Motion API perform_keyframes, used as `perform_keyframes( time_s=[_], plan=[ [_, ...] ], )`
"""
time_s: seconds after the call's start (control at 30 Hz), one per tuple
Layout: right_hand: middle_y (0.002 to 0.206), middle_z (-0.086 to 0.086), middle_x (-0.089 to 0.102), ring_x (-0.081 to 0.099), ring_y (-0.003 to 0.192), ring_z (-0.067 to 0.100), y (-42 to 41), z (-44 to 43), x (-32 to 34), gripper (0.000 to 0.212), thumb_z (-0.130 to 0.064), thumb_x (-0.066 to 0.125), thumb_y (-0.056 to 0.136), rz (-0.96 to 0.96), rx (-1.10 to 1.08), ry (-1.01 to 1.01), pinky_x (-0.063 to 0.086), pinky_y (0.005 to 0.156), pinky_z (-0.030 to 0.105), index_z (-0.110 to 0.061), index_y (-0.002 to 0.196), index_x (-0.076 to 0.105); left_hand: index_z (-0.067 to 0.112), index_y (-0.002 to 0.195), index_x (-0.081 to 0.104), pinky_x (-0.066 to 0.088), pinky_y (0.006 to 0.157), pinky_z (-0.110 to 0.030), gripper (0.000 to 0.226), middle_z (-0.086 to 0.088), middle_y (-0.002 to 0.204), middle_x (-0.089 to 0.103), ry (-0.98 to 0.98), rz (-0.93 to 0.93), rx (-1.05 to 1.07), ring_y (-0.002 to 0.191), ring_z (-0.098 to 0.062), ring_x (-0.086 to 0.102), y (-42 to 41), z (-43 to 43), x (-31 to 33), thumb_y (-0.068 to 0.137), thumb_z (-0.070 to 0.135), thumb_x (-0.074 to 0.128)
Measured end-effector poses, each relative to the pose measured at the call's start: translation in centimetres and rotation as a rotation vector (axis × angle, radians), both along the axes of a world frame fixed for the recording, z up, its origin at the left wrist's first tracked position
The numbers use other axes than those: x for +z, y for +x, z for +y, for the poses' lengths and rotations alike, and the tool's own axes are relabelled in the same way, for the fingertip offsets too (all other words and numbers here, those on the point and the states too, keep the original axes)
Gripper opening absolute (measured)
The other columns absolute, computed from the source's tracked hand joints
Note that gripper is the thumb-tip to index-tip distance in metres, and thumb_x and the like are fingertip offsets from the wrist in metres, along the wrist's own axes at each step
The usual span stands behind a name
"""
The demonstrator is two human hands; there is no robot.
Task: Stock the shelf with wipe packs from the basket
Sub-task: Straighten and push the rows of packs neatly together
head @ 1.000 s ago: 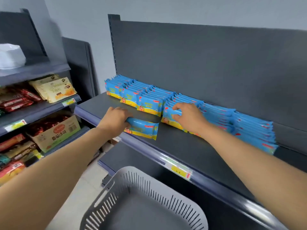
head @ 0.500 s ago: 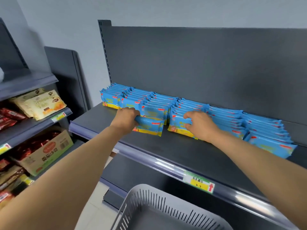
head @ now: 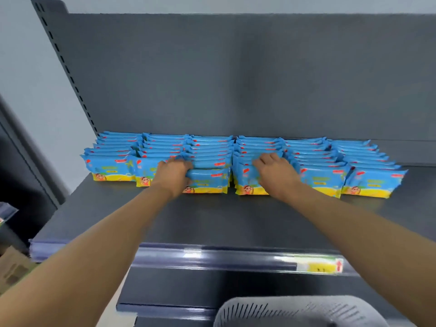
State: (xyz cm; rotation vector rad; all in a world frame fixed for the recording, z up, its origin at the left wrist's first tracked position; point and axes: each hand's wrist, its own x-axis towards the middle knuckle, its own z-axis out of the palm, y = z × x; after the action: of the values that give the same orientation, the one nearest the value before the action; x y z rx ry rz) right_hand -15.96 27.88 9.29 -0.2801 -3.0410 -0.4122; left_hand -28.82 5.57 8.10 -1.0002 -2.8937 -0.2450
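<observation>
Several rows of blue-and-yellow wipe packs [head: 323, 178] stand upright along the back of the dark grey shelf [head: 212, 223]. My left hand [head: 173, 175] grips the left end of one wipe pack [head: 208, 182], which stands at the front of the third row from the left. My right hand [head: 276, 175] has its fingers curled over the top of the front pack of the fourth row [head: 245, 185]. The two hands are a pack's width apart. The grey slotted basket [head: 306, 312] shows only its rim at the bottom edge; its inside is hidden.
A grey back panel [head: 236, 79] rises behind the packs. A price rail with a yellow label [head: 318, 266] runs along the shelf's front edge. A lower shelf [head: 177, 289] juts out below. Another shelving unit [head: 14, 185] stands at the far left.
My left hand has carried its pack back against the front of the third row. The right hand has stayed on the fourth row. The view has swung right and closer.
</observation>
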Motion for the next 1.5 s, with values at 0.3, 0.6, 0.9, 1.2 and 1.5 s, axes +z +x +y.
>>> perform_keyframes(
  time_s=[0.3, 0.6, 0.9, 1.2, 1.5],
  plan=[
    [0.125, 0.011, 0.044, 0.043, 0.115, 0.029, -0.6, -0.8, -1.1, 0.061, -0.001, 0.061, 0.075, 0.019, -0.066, 0.11, 0.038, 0.093, 0.037, -0.01, 0.131, 0.036, 0.011, 0.123, 0.04, 0.033, 0.09, -0.038, 0.057, -0.009, 0.125, 0.04, -0.047, 0.382, -0.101, 0.112, -0.028, 0.04, -0.8, 0.9, -1.8, 0.08, 0.041, 0.063],
    [0.122, 0.009, 0.046, 0.045, 0.111, 0.028, -0.6, -1.7, -1.5, 0.052, -0.009, 0.061, 0.082, 0.061, -0.116, 0.112, 0.037, 0.094, 0.037, -0.01, 0.128, 0.037, 0.011, 0.129, 0.038, 0.037, 0.095, -0.038, 0.054, -0.01, 0.126, 0.041, -0.045, 0.339, -0.155, 0.111, -0.027, 0.041, -0.6, 1.3, -1.9, 0.085, 0.032, 0.061],
    [0.126, 0.008, 0.045, 0.044, 0.114, 0.027, 0.6, -2.2, -0.8, 0.049, -0.015, 0.059, 0.086, 0.1, -0.12, 0.083, 0.036, 0.095, 0.036, -0.011, 0.129, 0.038, 0.005, 0.125, 0.048, 0.043, 0.088, -0.043, 0.073, -0.016, 0.125, 0.051, -0.046, 0.439, -0.093, 0.109, -0.034, 0.05, 1.2, -0.7, -1.6, 0.065, 0.03, 0.081],
    [0.131, 0.008, 0.045, 0.041, 0.12, 0.027, 2.6, -3.2, 0.7, 0.046, -0.015, 0.055, 0.088, 0.128, -0.101, 0.053, 0.034, 0.098, 0.037, -0.01, 0.131, 0.04, 0.012, 0.096, 0.067, 0.051, 0.075, -0.032, 0.033, -0.004, 0.092, 0.065, -0.024, 0.541, -0.38, 0.083, -0.022, 0.062, 6.0, -0.8, -1.2, 0.066, 0.019, 0.079],
    [0.135, 0.01, 0.043, 0.037, 0.126, 0.028, 7.0, -3.7, 4.4, 0.045, -0.015, 0.053, 0.088, 0.197, -0.102, 0.083, 0.028, 0.101, 0.038, -0.009, 0.131, 0.041, 0.007, 0.093, 0.067, 0.051, 0.078, -0.034, 0.026, -0.009, 0.09, 0.066, 0.126, 0.469, -0.477, 0.083, -0.027, 0.063, 11.4, 0.3, 2.7, 0.069, 0.011, 0.076]
  ],
)
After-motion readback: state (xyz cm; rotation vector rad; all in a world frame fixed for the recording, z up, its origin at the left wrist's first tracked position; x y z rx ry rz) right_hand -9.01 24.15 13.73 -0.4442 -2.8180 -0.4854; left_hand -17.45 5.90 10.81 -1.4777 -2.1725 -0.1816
